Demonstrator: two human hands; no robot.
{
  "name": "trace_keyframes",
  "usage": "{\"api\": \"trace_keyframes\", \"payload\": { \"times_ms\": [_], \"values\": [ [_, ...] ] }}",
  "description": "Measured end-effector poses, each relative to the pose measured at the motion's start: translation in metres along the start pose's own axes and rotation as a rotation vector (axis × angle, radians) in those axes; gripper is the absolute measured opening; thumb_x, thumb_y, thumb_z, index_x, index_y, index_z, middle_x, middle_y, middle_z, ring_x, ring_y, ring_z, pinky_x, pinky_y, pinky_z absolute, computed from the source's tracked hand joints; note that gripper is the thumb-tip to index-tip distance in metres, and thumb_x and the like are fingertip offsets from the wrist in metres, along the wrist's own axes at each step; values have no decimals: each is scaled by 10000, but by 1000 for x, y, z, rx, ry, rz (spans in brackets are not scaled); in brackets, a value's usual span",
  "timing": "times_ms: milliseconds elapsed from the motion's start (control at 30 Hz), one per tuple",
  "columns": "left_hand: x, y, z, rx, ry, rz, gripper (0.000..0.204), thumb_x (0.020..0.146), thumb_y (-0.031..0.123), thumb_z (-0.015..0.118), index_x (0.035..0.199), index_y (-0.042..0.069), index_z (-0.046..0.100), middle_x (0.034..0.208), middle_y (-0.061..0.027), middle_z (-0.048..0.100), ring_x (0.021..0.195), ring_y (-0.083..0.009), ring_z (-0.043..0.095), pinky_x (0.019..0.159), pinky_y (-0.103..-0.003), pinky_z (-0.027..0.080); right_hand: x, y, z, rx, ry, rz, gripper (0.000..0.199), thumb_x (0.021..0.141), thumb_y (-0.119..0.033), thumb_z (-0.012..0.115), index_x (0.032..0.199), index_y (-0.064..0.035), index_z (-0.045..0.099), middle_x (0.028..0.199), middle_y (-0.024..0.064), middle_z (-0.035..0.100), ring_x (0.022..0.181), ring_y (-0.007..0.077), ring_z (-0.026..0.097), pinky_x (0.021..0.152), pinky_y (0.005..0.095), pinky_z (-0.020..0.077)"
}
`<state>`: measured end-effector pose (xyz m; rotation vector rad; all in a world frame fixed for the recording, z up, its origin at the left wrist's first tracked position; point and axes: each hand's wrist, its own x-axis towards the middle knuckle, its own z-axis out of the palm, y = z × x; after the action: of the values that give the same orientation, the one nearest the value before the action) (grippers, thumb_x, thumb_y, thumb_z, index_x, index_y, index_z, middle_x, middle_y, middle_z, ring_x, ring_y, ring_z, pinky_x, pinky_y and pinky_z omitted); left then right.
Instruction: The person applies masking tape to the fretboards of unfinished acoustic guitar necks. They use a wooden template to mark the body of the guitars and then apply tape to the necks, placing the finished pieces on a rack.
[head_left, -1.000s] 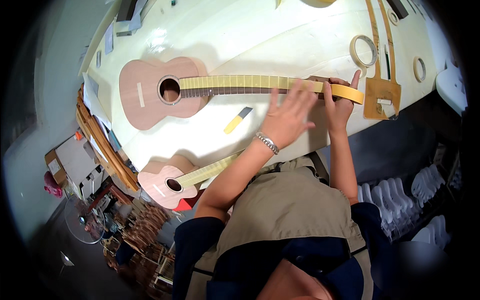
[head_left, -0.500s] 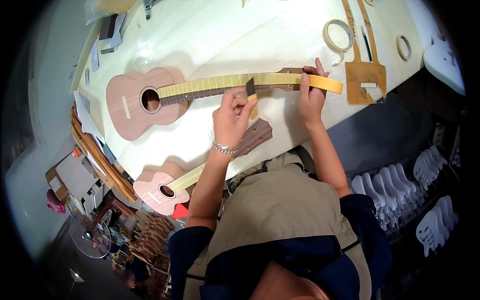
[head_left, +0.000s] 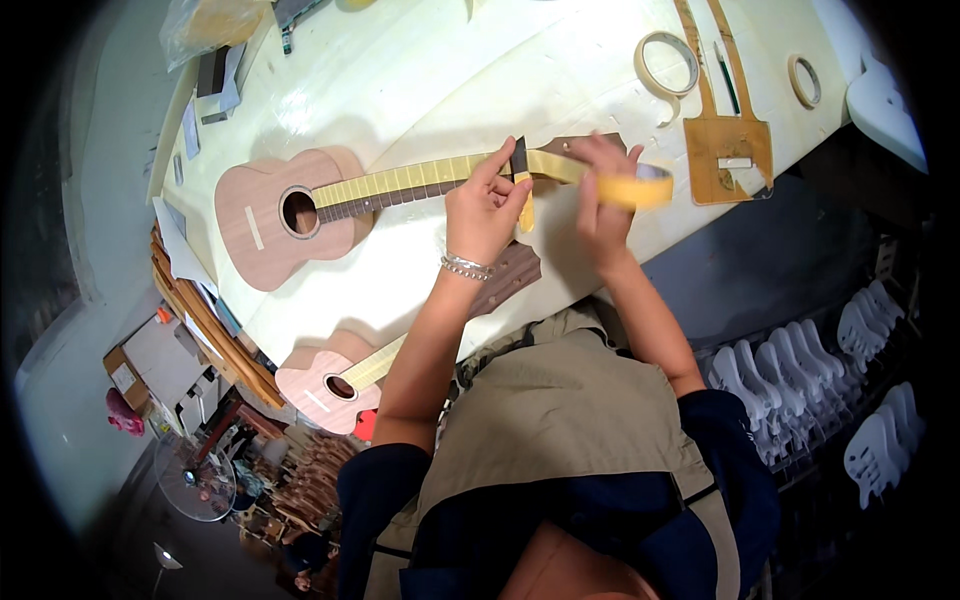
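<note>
Far from me on the table lies a ukulele (head_left: 243, 212) of pale brown wood, its neck pointing right, with yellow tape (head_left: 400, 178) along part of the fretboard. My left hand (head_left: 480, 215) is closed on a flat blade with a dark end and a yellow handle (head_left: 526, 205). The blade's dark end crosses the tape strip near the headstock (head_left: 600, 148). My right hand (head_left: 605, 205), smeared by motion, is on a roll of yellow tape (head_left: 645, 188), from which the strip runs to the neck. A second ukulele (head_left: 318, 388), also taped, lies nearer, partly behind my left forearm.
At the back right are a tape roll (head_left: 642, 70), a brown template (head_left: 705, 160) with a pencil and a smaller roll (head_left: 804, 80). White guitar-shaped bodies (head_left: 770, 375) stand in racks at lower right. Wooden pieces (head_left: 215, 320) line the table's left edge.
The blade has moved right and up to the tape strip by the headstock. My right hand has shifted left and toward me with the roll, and the strip now lifts from the headstock.
</note>
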<state>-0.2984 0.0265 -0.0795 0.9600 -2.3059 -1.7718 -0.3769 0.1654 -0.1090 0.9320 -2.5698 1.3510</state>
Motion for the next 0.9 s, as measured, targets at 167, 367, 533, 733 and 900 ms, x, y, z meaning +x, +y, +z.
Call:
{"api": "trace_keyframes", "payload": {
  "times_ms": [167,367,533,733,900],
  "values": [
    [-4,-2,-4,83,26,47,519,769,89,708,1261,129,547,654,-63,622,530,-124,568,540,-249,475,-7,-58,-40,332,-244,-518,379,909,-224,514,1238,-68,412,1241,81,559,1236,276,458,1119,487,129],
    [-34,-24,-57,540,1,534,566,690,153,777,1211,80,570,859,-68,662,774,-180,624,698,-265,496,9,-55,-17,1101,97,426,570,766,164,504,1238,-92,311,1118,154,579,1211,316,477,1085,433,255],
    [-55,19,-23,-515,95,-6,516,651,179,829,1092,25,610,1009,-77,635,956,-155,571,790,-297,483,3,-65,-8,1145,25,281,586,777,147,508,1262,-118,311,1173,148,557,1252,261,431,1040,383,308],
    [-57,-5,-43,-567,262,-81,109,767,15,713,795,19,608,768,-40,654,685,-96,584,672,-217,467,3,-59,-23,2254,42,721,520,794,117,481,1282,-57,433,1311,107,508,1312,219,368,1146,467,91],
    [-48,-35,-185,92,505,-60,90,729,92,748,765,37,687,778,-67,650,667,-120,589,669,-249,496,26,19,-67,1973,300,539,471,874,-66,527,1308,49,386,1311,165,495,1259,250,441,1140,421,149]
  ]
}}
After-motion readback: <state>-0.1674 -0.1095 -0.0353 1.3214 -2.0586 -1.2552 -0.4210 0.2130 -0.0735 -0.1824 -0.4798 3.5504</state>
